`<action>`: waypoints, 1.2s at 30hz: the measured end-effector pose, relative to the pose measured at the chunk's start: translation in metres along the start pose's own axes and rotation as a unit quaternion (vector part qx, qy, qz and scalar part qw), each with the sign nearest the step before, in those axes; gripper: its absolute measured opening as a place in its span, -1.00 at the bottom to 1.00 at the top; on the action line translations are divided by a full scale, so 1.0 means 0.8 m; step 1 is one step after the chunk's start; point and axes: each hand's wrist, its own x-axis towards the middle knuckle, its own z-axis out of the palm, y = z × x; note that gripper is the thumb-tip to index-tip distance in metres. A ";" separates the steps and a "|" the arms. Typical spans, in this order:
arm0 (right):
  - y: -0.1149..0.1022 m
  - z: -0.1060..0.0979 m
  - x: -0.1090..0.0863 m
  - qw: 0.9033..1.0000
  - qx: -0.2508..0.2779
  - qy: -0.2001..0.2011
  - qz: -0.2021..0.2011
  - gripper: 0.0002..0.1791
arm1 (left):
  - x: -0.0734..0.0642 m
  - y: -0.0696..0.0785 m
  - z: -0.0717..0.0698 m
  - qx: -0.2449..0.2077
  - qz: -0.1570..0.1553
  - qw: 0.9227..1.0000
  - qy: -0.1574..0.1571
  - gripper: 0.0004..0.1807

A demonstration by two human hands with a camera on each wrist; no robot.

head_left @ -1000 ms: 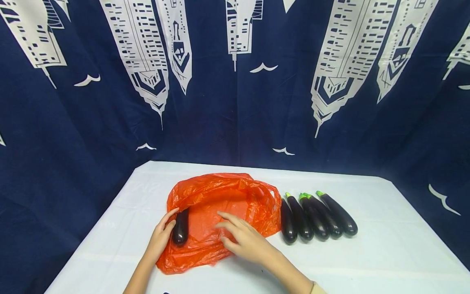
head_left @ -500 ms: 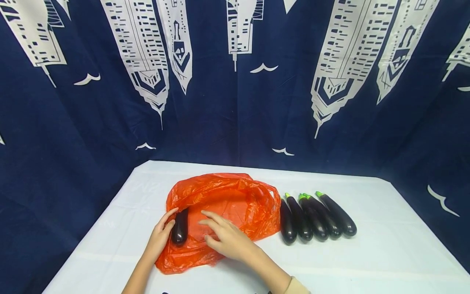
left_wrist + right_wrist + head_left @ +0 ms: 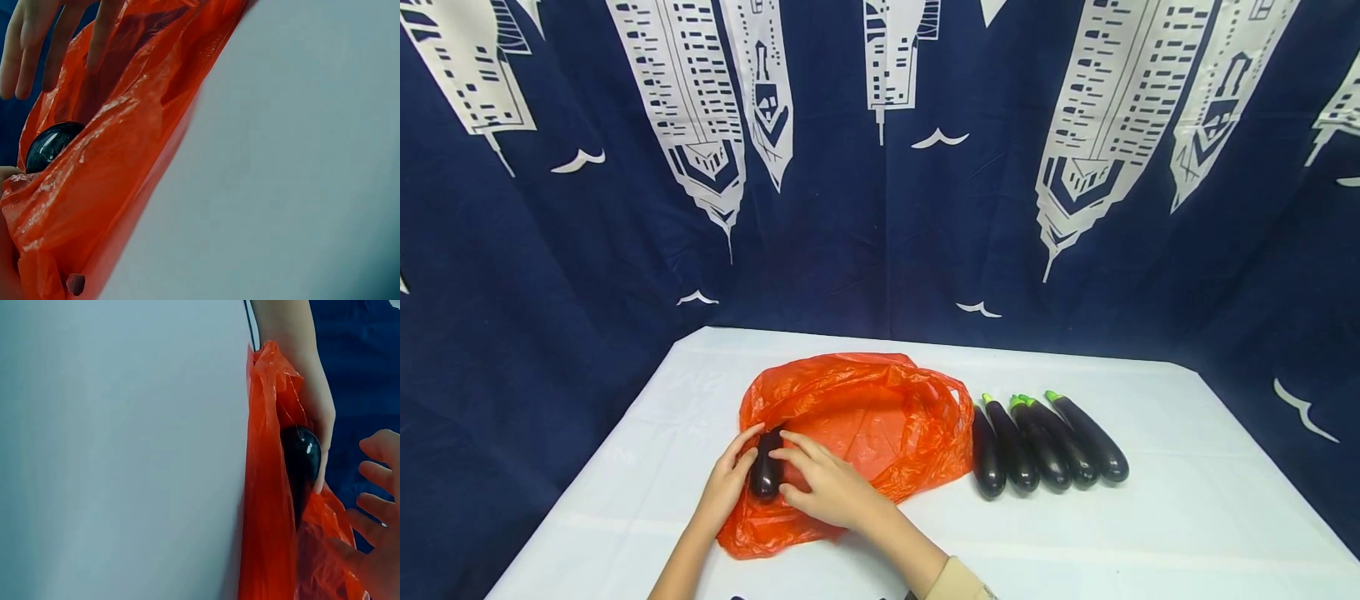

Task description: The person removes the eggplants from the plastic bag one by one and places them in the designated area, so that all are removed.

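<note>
A red-orange plastic bag (image 3: 868, 417) lies spread with its mouth facing me. Inside its left part rests a dark purple eggplant (image 3: 765, 473), rounded end toward me; its other end is hidden under the bag's upper layer. My left hand (image 3: 724, 483) holds the bag's left edge, thumb and fingers close beside the eggplant. My right hand (image 3: 827, 487) is over the bag's mouth, its spread fingers (image 3: 374, 505) loosely bent and the tips by the eggplant's right side. In the right wrist view a gap shows between those fingers and the eggplant (image 3: 302, 453).
Several eggplants (image 3: 1051, 446) with green stems lie side by side right of the bag, the leftmost close to its edge. A white cloth (image 3: 1195, 500) covers the table. Behind stands a navy curtain (image 3: 880, 242) printed with white buildings and birds.
My right hand has moved left across the bag's mouth to the eggplant inside it. My left hand, the bag and the row of eggplants have stayed in place.
</note>
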 end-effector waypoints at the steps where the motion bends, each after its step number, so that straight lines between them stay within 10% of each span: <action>1: -0.001 0.002 0.003 1.000 -0.002 0.001 0.001 -0.53 | 0.000 0.000 0.000 -0.001 0.001 1.000 0.000 -0.57; 36: -0.003 0.043 0.028 0.999 -0.005 -0.037 0.029 -0.35 | -0.001 0.000 0.000 -0.001 0.010 1.000 0.000 -0.58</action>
